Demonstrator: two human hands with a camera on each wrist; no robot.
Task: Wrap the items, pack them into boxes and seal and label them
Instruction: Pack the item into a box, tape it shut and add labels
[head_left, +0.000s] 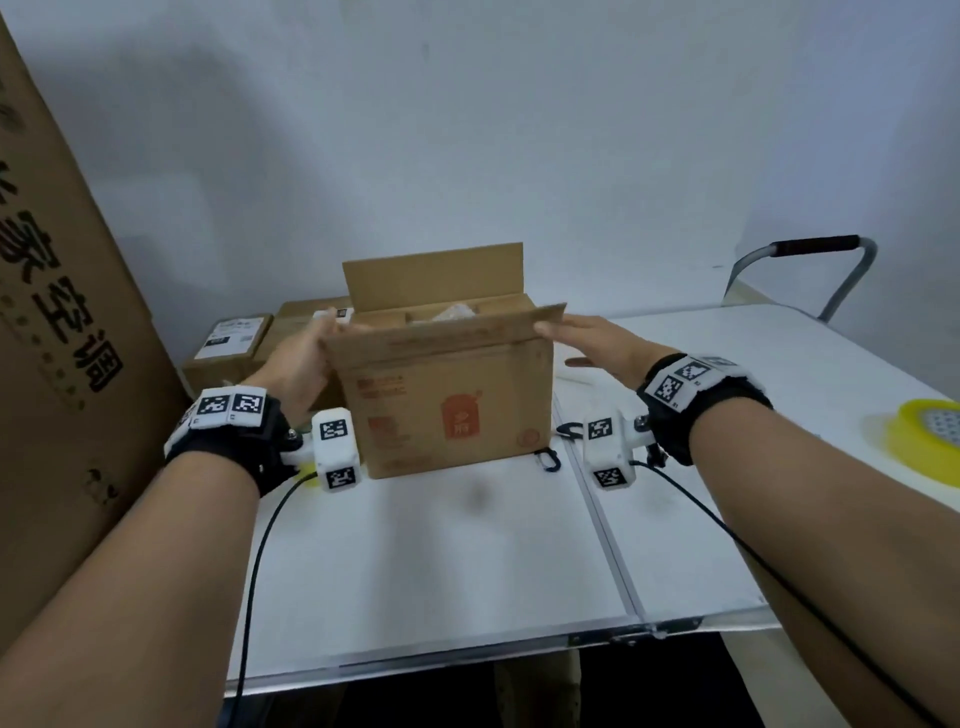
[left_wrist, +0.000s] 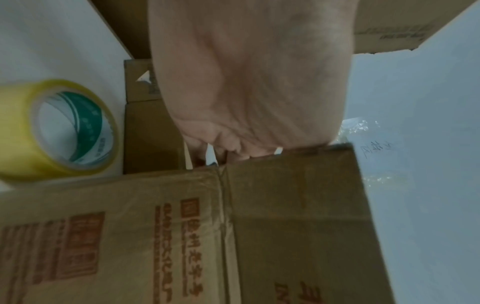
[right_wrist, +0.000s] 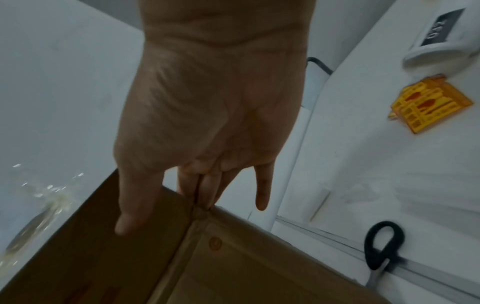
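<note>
A brown cardboard box (head_left: 447, 410) with orange print stands upright on the white table (head_left: 467, 561), its top open and its back flap raised. Inside lies a bubble-wrapped item (head_left: 453, 313). My left hand (head_left: 304, 358) grips the left end of the near flap (head_left: 447, 330), thumb over its top edge; in the left wrist view the fingers of this hand (left_wrist: 246, 82) disappear over the box edge (left_wrist: 291, 185). My right hand (head_left: 587, 340) is flat, its straight fingers (right_wrist: 205, 191) touching the flap's right corner on the box (right_wrist: 233, 257).
One yellow tape roll (head_left: 930, 447) lies at the right edge, another (left_wrist: 59, 129) left of the box. Black-handled scissors (right_wrist: 384, 244) lie right of the box. Closed cartons (head_left: 234, 343) sit at the back left beside a tall carton (head_left: 62, 312). A yellow pack (right_wrist: 428, 102) is nearby.
</note>
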